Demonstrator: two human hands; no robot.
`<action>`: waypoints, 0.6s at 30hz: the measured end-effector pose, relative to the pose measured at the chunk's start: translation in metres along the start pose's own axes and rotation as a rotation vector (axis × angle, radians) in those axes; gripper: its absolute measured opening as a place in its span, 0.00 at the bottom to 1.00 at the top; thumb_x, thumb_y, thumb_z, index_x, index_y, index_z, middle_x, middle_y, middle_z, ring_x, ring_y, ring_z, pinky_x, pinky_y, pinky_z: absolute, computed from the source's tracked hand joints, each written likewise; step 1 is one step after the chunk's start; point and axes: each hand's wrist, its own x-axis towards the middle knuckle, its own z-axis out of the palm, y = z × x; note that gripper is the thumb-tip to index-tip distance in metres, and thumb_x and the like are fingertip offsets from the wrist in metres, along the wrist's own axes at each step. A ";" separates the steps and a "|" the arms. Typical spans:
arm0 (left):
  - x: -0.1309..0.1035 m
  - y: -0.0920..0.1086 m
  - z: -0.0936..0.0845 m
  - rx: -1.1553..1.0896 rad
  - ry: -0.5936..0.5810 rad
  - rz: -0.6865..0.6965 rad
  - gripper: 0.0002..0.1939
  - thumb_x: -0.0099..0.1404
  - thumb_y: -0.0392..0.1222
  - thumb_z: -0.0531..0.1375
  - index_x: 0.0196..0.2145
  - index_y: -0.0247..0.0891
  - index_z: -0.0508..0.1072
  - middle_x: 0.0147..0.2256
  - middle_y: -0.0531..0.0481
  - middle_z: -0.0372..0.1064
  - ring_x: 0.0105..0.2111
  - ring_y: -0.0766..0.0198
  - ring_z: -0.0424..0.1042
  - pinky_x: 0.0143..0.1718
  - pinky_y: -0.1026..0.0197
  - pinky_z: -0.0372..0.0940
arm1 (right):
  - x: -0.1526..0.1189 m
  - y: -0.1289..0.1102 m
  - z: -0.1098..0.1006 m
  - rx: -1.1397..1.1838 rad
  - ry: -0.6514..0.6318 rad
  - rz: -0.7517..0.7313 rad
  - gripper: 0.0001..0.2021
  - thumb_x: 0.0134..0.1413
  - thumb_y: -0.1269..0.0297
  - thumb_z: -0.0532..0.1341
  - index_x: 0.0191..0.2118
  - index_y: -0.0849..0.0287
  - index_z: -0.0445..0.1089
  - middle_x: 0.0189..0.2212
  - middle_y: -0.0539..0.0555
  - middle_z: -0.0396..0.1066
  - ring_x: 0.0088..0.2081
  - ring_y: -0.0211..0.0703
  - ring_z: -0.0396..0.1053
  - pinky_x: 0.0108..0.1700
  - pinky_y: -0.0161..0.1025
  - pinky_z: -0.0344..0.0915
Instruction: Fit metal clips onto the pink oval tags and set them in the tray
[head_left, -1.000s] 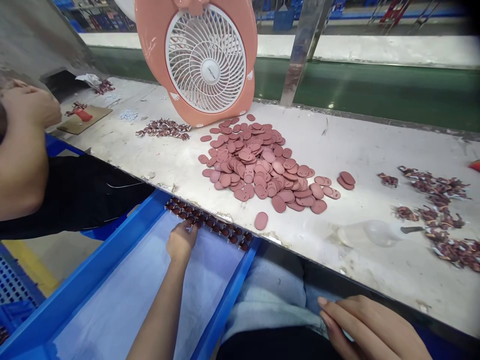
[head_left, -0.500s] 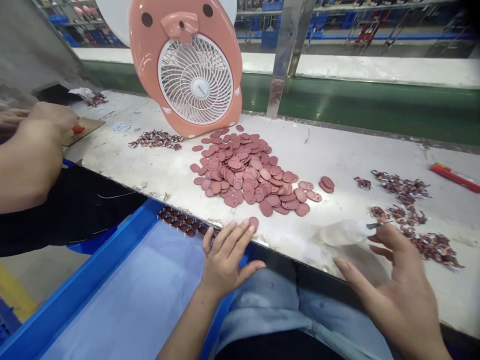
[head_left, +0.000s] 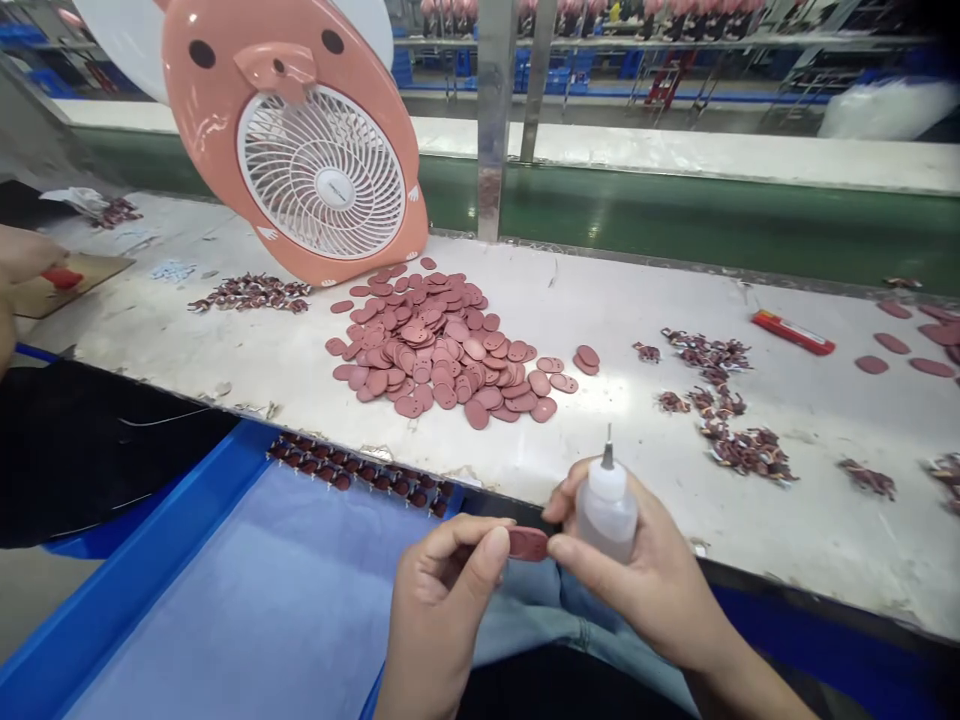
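Observation:
Between thumb and fingers, my left hand (head_left: 454,590) pinches a reddish-brown oval piece (head_left: 528,544) above my lap. The fingertips of my right hand (head_left: 637,570) meet the other end of that piece. A clear squeeze bottle (head_left: 606,510) with a metal needle tip also rests in my right hand, pointing upward. Beyond the hands, a heap of similar flat oval pieces (head_left: 450,350) lies on the white table (head_left: 600,300). Small dark-brown tied bits (head_left: 750,452) are scattered to the right.
An orange animal-shaped fan (head_left: 330,190) stands behind the heap. Below the table edge is a blue bin (head_left: 247,600) with rows of dark pieces (head_left: 360,470). A red packet (head_left: 793,332) lies at right. Another person's hand (head_left: 26,255) holds something red at far left.
My left hand has lifted an oval piece from the table edge. My right hand has taken up the bottle, which was lying down, and moved in beside my left. The view has shifted right.

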 end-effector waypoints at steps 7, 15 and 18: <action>0.005 -0.017 0.002 -0.036 -0.315 0.274 0.18 0.54 0.49 0.73 0.43 0.52 0.83 0.30 0.53 0.69 0.30 0.66 0.70 0.31 0.65 0.67 | -0.015 0.004 0.017 0.362 -0.074 0.236 0.20 0.56 0.47 0.65 0.41 0.52 0.57 0.27 0.46 0.64 0.27 0.38 0.66 0.26 0.33 0.62; -0.006 -0.011 0.021 -0.347 -0.131 -0.073 0.17 0.47 0.51 0.76 0.35 0.45 0.83 0.38 0.47 0.80 0.36 0.58 0.78 0.27 0.67 0.71 | -0.041 0.003 -0.034 -0.194 -0.003 0.156 0.21 0.62 0.55 0.59 0.57 0.48 0.52 0.35 0.49 0.69 0.33 0.41 0.71 0.31 0.34 0.69; -0.010 -0.004 0.025 -0.444 -0.151 -0.170 0.17 0.48 0.51 0.75 0.35 0.43 0.83 0.32 0.49 0.80 0.32 0.61 0.79 0.24 0.69 0.71 | -0.051 0.001 -0.057 -0.542 0.059 -0.083 0.19 0.60 0.63 0.61 0.56 0.45 0.60 0.43 0.50 0.74 0.41 0.41 0.76 0.38 0.30 0.73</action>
